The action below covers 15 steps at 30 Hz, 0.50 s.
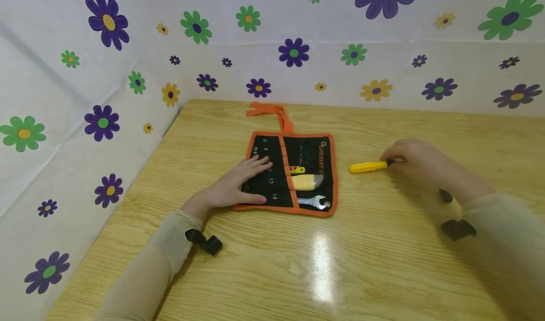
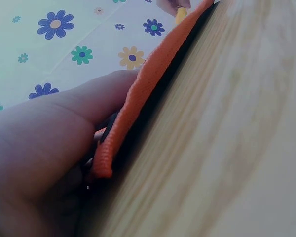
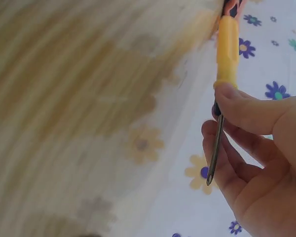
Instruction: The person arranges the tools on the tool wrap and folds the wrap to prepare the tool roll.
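A black tool pouch with orange edging lies flat on the table, its pockets numbered. My left hand rests on its left part with fingers spread; in the left wrist view the thumb lies along the orange edge. Out of the pockets stick an open-end wrench, a cream handle with a grey end and a small yellow piece. To the right of the pouch, my right hand pinches a yellow-handled screwdriver near the handle's base. Its handle points toward the pouch, and its pointed metal shaft passes beside the fingers.
The wooden table meets a white flowered cloth at its back and left side. An orange tie strap runs from the pouch toward the back edge. Black straps hang from the sleeves at both wrists.
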Motion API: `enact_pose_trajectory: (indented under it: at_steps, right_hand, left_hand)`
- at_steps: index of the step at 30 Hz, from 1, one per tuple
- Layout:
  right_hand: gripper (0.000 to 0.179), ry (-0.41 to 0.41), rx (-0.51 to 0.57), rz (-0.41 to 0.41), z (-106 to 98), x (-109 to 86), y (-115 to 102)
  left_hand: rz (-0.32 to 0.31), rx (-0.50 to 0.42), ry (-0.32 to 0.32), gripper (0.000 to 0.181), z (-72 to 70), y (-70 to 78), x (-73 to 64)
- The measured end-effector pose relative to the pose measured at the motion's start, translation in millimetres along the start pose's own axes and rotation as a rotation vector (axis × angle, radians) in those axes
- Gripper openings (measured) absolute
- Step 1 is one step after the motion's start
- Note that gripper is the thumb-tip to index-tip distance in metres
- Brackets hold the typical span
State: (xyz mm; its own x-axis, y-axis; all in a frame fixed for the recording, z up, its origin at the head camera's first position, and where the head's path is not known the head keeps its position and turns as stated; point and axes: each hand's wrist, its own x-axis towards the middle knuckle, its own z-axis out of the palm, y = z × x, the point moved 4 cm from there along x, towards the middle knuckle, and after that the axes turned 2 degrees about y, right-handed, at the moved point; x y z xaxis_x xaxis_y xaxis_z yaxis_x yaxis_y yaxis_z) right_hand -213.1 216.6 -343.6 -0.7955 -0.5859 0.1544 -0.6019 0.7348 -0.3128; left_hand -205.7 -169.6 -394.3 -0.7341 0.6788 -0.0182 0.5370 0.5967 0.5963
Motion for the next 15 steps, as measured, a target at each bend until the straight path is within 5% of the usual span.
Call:
enact_pose_trajectory:
  at_steps: [15]
  right_hand:
    - [0.019,0.058,0.06,-0.053,12,47.3,-57]
  left_hand:
    - [-0.008,-0.01,0.001,0.084,-1.3,2.8,-1.1]
